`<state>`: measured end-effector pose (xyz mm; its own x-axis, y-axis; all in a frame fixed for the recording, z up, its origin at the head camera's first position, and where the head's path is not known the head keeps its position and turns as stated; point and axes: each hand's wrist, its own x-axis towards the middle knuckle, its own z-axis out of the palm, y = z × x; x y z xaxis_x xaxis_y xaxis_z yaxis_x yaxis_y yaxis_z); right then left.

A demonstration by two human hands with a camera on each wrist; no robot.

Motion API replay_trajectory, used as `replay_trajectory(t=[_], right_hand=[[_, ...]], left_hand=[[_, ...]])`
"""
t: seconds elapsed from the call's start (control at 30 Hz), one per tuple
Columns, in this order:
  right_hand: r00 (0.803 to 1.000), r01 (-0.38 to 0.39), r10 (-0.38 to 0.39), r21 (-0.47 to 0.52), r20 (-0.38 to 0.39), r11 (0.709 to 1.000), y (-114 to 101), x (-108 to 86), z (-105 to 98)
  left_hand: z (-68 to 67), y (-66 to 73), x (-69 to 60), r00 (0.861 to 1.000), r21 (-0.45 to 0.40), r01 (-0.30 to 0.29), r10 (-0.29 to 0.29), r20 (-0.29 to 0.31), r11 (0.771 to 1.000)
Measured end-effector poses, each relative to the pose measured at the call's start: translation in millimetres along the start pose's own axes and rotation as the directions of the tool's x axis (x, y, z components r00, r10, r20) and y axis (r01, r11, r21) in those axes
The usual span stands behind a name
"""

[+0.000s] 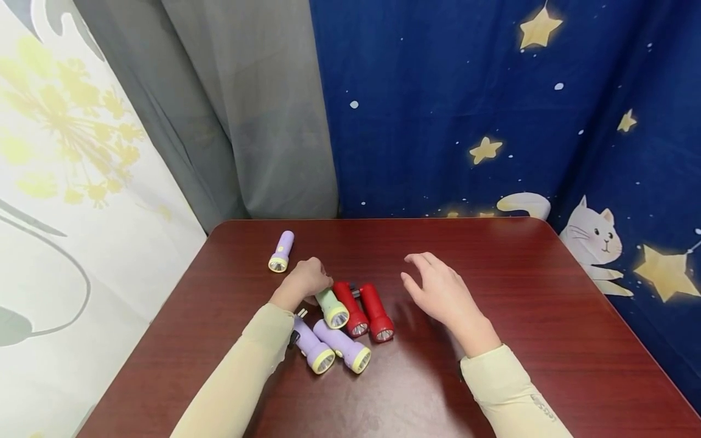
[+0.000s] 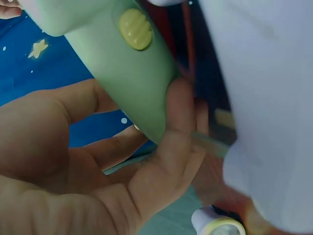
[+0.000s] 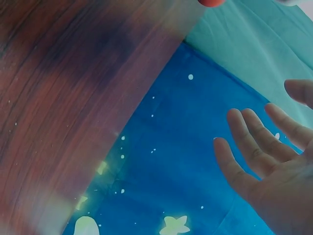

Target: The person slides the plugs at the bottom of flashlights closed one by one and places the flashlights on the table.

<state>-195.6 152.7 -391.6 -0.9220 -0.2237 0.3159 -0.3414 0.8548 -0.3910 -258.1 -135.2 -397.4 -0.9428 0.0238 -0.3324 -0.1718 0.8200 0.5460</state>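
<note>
My left hand (image 1: 306, 281) grips the tail end of a pale green flashlight (image 1: 331, 306) with a yellow head rim. In the left wrist view, thumb and fingers curl round its green body (image 2: 127, 68), below a yellow switch (image 2: 136, 29). Two red flashlights, one (image 1: 350, 309) beside the green one and another (image 1: 376, 312) farther right, lie side by side. Nearer the front are two purple flashlights, a left one (image 1: 313, 345) and a right one (image 1: 341, 345). To the right of the reds, my right hand (image 1: 446, 295) hovers above the table, fingers relaxed and holding nothing.
A third purple flashlight (image 1: 282, 250) lies apart at the back left of the dark red wooden table (image 1: 493, 261). Behind the table hang a grey curtain (image 1: 274, 109) and a blue star-patterned curtain (image 1: 427, 109).
</note>
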Motion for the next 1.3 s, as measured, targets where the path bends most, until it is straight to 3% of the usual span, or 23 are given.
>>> replay_trajectory(t=[0.13, 0.47, 0.87, 1.07, 1.3], right_hand=[[1.0, -0.004, 0.004, 0.005, 0.004, 1.0, 0.4, 0.1, -0.3], [1.0, 0.01, -0.01, 0.009, -0.012, 1.0, -0.1, 0.2, 0.6], [1.0, 0.019, -0.018, 0.01, -0.008, 1.0, -2.6, 1.7, -0.1], [1.0, 0.017, -0.017, 0.021, 0.013, 1.0, -8.5, 0.3, -1.7], [0.999, 0.038, -0.04, 0.128, 0.016, 0.991, -28.2, -4.3, -10.3]], left_hand=[[-2.8, 0.4, 2.4, 0.999, 0.006, -0.013, 0.013, -0.036, 1.0], [-7.1, 5.5, -2.8, 0.998, 0.044, -0.008, 0.01, -0.054, 0.999], [-14.2, 20.3, -16.9, 0.984, 0.133, -0.096, 0.115, -0.139, 0.986], [-13.2, 34.7, -31.1, 0.96, 0.197, -0.146, 0.186, -0.208, 0.969], [-12.9, 62.4, -61.2, 0.913, 0.109, -0.252, 0.274, -0.302, 0.961]])
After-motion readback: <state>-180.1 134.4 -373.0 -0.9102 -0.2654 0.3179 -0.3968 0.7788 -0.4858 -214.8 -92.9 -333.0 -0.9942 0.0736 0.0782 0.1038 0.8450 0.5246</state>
